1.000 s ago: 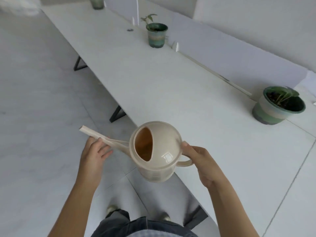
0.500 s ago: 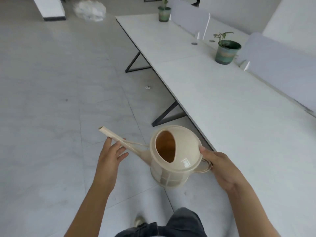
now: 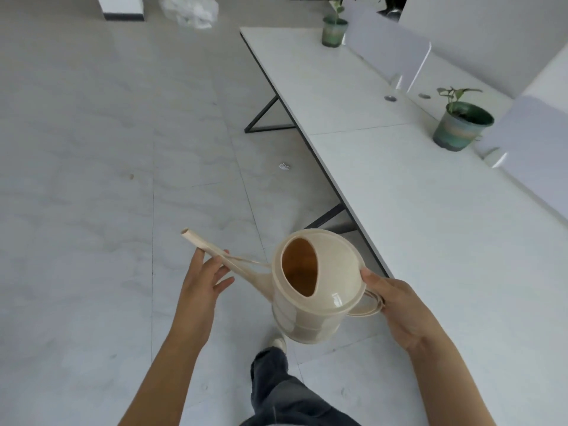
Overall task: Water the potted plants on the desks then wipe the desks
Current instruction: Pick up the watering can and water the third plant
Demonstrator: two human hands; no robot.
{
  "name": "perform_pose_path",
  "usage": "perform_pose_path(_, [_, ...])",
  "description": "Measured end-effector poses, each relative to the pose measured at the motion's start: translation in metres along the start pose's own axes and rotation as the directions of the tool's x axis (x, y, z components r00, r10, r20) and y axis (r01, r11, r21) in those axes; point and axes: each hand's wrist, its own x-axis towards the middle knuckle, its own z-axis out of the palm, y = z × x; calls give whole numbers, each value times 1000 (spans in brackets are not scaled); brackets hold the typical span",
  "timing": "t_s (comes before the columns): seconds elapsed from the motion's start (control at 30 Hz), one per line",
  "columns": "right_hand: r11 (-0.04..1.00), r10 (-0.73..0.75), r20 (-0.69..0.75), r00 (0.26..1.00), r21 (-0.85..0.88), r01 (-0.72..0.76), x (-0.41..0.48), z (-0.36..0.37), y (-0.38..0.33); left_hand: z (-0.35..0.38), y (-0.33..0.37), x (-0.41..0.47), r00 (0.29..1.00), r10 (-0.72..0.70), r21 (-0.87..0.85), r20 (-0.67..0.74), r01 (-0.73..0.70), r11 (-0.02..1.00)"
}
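— Over the floor beside the desk (image 3: 430,216), where is the watering can (image 3: 313,287)?

— Carried in both hands. The right hand (image 3: 396,305) is closed on the handle; the left hand (image 3: 203,278) lies loosely open under the spout (image 3: 215,250).

— And the nearest plant?

— The green pot (image 3: 462,127) stands ahead to the right, well apart. The spout points left, away from it, so the can probably must swing round; the right hand is nearer.
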Motion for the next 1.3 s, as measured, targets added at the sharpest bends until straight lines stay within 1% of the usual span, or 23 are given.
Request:
perform_pose_path(0.17, [1000,-19,31,999,25,18,78,0,-35,23,22,74,999,43,34,-18,-43,999])
perform_pose_path(0.33, [998,-26,115,993,61,19,144,-2,-79,51,41,143,997,53,17,-62,-52,998])
perform_pose_path(0.5, [997,-4,98,995,71,-3,192,-8,-108,80,54,196,995,37,-9,-89,-38,999])
perform_pose_path(0.63, [994,0,43,999,109,-5,226,-10,-119,96,60,240,999,27,1,-47,-27,1000])
perform_pose_path(0.8, [991,11,-54,998,137,-3,270,-12,-138,116,69,308,998,8,49,66,-11,999])
perform_pose_path(0.97, [984,25,-166,986,176,4,314,-3,-159,141,86,391,968,-28,110,249,1,994])
perform_pose_path(1.1, [979,63,-294,954,203,-2,346,9,-182,166,108,458,911,-63,113,408,18,993])
perform_pose_path(1.23, [965,83,-420,904,260,32,367,17,-201,201,128,506,822,-67,125,566,-5,992])
perform_pose_path(1.3, [960,101,-449,888,280,32,373,16,-210,220,130,520,789,-76,102,609,17,995])
